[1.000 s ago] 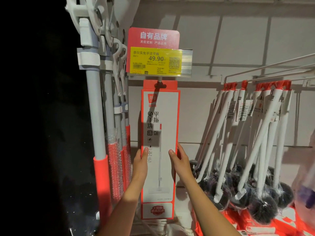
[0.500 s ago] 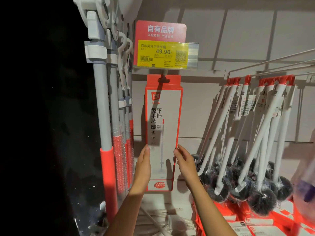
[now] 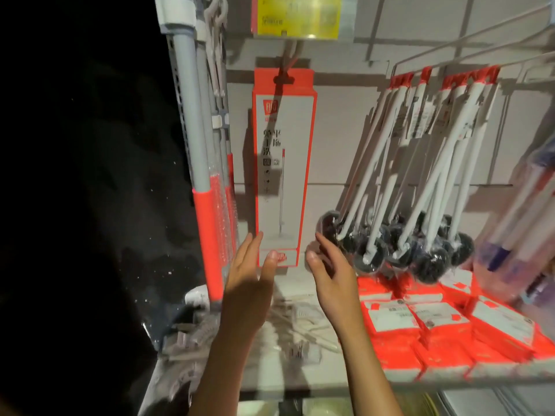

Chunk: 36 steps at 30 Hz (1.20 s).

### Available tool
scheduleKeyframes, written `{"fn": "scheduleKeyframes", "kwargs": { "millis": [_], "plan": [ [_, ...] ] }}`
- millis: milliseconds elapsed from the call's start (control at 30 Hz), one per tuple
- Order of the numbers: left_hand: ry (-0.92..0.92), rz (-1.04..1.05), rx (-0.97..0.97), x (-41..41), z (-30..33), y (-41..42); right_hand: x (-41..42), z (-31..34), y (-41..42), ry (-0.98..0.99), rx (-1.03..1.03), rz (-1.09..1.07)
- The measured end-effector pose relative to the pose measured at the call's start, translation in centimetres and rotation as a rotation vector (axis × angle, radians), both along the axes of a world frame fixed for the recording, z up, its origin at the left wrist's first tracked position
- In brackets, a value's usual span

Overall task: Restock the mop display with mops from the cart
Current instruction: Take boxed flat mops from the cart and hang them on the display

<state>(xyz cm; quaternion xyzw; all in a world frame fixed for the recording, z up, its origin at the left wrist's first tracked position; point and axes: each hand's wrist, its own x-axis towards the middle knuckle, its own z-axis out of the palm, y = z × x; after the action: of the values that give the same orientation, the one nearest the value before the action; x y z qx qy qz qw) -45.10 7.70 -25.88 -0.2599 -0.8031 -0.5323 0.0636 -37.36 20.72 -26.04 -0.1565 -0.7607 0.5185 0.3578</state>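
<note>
Boxed mop [image 3: 282, 163] hangs from its peg hook [image 3: 289, 60] on the display wall, long axis vertical, running twelve to six o'clock. It sits between the grey-handled mops [image 3: 207, 163] at its nine o'clock and the toilet brushes [image 3: 420, 181] at its three.

My left hand [image 3: 250, 283] stands at the box's seven o'clock, fingers straight and loosely spread. The thumb tip lies over the lower red band; whether it touches the carton I cannot tell. My right hand [image 3: 329, 271] stands at the box's five o'clock, fingers relaxed and slightly bent, just beside the bottom right corner and apart from it. Neither hand grips anything.

From both hands the box lies at roughly twelve o'clock, its bottom edge level with my fingertips. The left hand is the nearer.

Judgement: this unit appears seated on the hook. Red packs [image 3: 420, 334] fill the shelf at four o'clock. The cart is not in view, so the next mop must be sought outside this field.
</note>
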Motion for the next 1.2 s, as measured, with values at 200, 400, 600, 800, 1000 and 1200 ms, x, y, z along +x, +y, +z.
{"fn": "scheduleKeyframes", "kwargs": {
  "millis": [200,400,600,800,1000,1200],
  "plan": [
    [0.177,0.050,-0.344,4.6,-2.2,-6.4,5.0,-2.2,-4.8,-0.189,0.227,-0.040],
    [0.187,0.134,-0.530,7.3,-3.2,-10.9,7.0,-2.8,-8.1,-0.298,0.483,-0.022],
    [0.180,0.362,-0.548,9.9,-2.7,-16.5,6.7,-1.6,-12.2,-0.174,0.528,0.128],
    [0.082,0.612,-0.498,15.8,-2.0,-20.7,8.7,-1.4,-16.0,-0.095,0.613,0.355],
    [-0.055,0.837,-0.468,25.8,-3.3,-24.0,13.4,-3.1,-18.7,-0.076,0.616,0.590],
    [-0.163,1.107,-0.489,38.2,-5.1,-28.0,20.2,-5.6,-24.2,-0.011,0.512,0.878]
  ]
}}
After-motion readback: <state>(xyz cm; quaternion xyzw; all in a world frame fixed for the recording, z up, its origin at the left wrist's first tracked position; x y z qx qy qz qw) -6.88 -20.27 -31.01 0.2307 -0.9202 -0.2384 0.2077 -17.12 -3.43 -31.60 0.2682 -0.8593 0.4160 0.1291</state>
